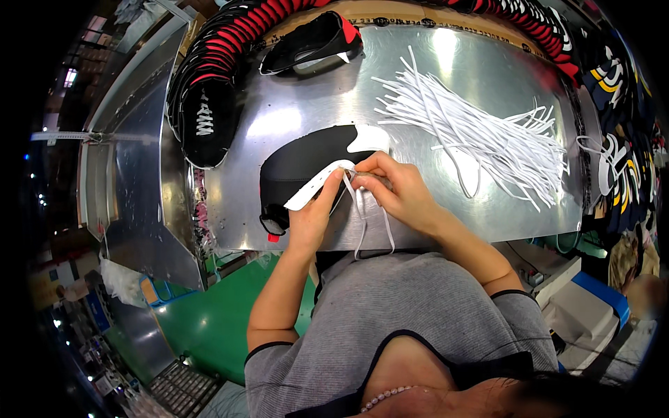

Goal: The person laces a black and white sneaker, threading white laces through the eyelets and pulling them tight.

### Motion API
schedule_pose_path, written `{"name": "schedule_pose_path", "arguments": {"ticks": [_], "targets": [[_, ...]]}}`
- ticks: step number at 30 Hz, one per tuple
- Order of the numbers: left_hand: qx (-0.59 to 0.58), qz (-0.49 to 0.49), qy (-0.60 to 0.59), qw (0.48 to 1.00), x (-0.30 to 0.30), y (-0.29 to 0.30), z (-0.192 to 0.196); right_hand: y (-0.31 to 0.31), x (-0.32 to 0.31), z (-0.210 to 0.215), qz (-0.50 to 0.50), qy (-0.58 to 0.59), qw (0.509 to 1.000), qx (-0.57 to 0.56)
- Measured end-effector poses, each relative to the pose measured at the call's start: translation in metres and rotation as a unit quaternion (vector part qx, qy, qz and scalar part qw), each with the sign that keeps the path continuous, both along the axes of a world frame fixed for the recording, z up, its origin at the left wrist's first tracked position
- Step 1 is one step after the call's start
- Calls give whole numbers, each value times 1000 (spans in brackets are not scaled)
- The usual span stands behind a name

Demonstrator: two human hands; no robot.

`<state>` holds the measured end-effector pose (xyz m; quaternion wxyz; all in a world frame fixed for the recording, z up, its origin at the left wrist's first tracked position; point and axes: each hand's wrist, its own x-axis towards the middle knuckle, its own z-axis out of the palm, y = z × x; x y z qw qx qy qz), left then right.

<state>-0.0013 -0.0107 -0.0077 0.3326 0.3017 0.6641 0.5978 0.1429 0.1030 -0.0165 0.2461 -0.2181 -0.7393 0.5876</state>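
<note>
A black shoe upper [296, 159] with white parts lies on the metal table close to my body. My left hand [311, 221] is closed on its white eyelet strip [311, 188], thumb near the strip's upper end. Beside it, the fingers of my right hand [398, 189] are pinched together at that same end. A white shoelace [362, 221] runs from the strip, between my hands, and its ends hang toward the table's front edge. Something thin and dark shows at my right fingertips, too small to name.
A loose bundle of white shoelaces [481, 132] lies on the right of the metal table [279, 122]. Another black and red upper [317, 49] rests at the back. A long row of nested uppers [202, 76] curves along the left and far edges, before a cardboard strip [404, 14].
</note>
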Motion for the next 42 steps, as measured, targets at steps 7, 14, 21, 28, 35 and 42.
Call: {"name": "schedule_pose_path", "arguments": {"ticks": [7, 14, 21, 28, 35, 42], "targets": [[2, -71, 455, 887, 14, 2, 2, 11, -11, 0, 27, -113, 991, 62], [-87, -22, 24, 996, -5, -8, -15, 21, -7, 24, 54, -207, 968, 129], [-60, 23, -104, 993, -30, 8, -12, 49, -13, -10, -22, -48, 973, -226], [-125, -164, 280, 937, -31, 0, 5, 55, -34, -37, -138, 45, 959, -245], [-64, -104, 483, 867, -25, -4, -1, 21, -14, -29, -10, -81, 958, -274], [-18, -80, 502, 861, -27, 2, 19, 8, -13, -12, 78, -48, 955, -282]]}}
